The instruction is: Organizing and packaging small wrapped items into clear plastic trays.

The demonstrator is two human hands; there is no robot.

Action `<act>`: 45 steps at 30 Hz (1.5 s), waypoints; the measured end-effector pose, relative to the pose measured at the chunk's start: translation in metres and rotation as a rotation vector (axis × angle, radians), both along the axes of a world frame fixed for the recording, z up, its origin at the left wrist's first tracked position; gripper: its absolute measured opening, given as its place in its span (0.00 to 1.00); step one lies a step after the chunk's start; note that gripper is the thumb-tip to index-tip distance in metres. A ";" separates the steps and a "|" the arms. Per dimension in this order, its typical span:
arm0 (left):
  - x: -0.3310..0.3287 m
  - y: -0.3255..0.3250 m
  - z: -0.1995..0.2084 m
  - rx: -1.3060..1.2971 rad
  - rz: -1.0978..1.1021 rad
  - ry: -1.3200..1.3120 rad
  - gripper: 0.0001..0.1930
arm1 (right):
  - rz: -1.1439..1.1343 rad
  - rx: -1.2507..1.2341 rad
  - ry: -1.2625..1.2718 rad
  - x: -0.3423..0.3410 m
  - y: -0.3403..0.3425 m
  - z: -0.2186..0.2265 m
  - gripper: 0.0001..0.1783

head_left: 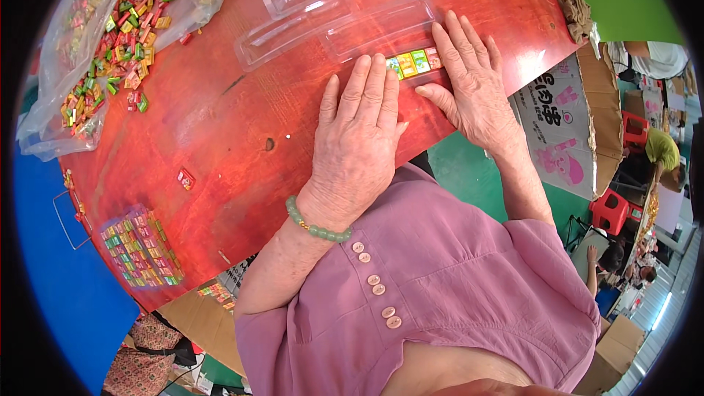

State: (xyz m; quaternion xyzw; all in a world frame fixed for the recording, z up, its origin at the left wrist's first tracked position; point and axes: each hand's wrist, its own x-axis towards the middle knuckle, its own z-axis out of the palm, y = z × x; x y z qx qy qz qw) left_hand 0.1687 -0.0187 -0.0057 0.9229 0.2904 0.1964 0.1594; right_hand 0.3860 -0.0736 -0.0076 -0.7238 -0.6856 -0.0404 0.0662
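A short row of small wrapped candies, yellow, green and red, lies on the red table. My left hand rests flat over the row's left end, fingers stretched out; a green bead bracelet circles that wrist. At the row's right end is my right hand, its fingers extended and its thumb apart on the near side. Parts of the row under the fingers are hidden. Just beyond the row lie clear plastic trays, with long narrow hollows.
A clear plastic bag spills many wrapped candies at the far left. One loose red candy lies nearer me. Packed candy blocks sit by the left edge. A brown cloth lies at the right edge, beside a cardboard box.
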 end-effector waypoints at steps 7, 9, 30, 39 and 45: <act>-0.012 -0.002 0.003 0.046 -0.014 -0.063 0.25 | 0.010 -0.039 0.110 -0.016 -0.011 0.002 0.46; -0.022 -0.003 0.002 0.105 -0.027 -0.092 0.23 | 0.027 -0.022 0.143 -0.030 -0.015 0.005 0.42; -0.153 -0.023 0.020 0.095 0.401 -0.051 0.26 | 0.149 0.222 0.338 -0.056 0.053 0.014 0.19; -0.246 -0.033 0.041 0.301 0.957 0.097 0.22 | 0.089 0.199 0.373 -0.046 0.060 -0.006 0.17; -0.261 -0.044 0.032 0.312 1.148 0.152 0.21 | 0.094 0.190 0.351 -0.044 0.062 -0.005 0.16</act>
